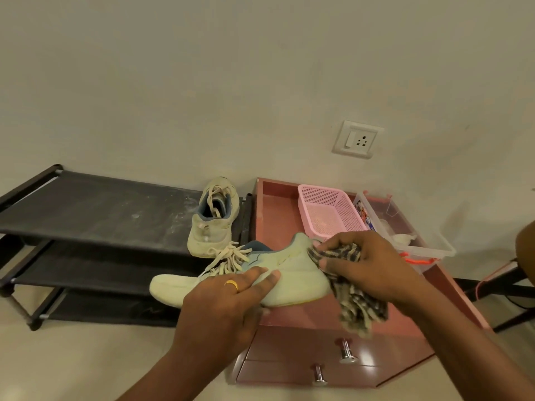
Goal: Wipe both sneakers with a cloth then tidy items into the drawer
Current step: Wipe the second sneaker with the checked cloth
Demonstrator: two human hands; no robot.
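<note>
Heel duty right now, from where I'm standing. The sneaker (289, 273), pale green with loose cream laces, is held up on its side over the front of the pink drawer unit (304, 316), toe pointing left and heel to the right. That looks like the point of the hold: it puts the back of the shoe right in front of the wiping hand.

The left hand (228, 296) clamps the middle of the shoe, fingers laid flat along the side. The thumb is out of sight, I'd guess under the sole. The right hand (373, 267) has its fingers curled round a bunched striped cloth (356, 302) and presses it against the heel, with the rest of the cloth dangling below.

The second sneaker (212, 227) sits upright on the top shelf of the black shoe rack (101, 209), just left of the unit, close enough to grab. I can't tell whether it's been wiped.

Behind the hands, a pink basket (327, 215) and a clear plastic box (419, 235) sit on top of the unit. Both drawers look closed, knobs (346, 351) facing me, so I'd say the tidying part hasn't begun.
</note>
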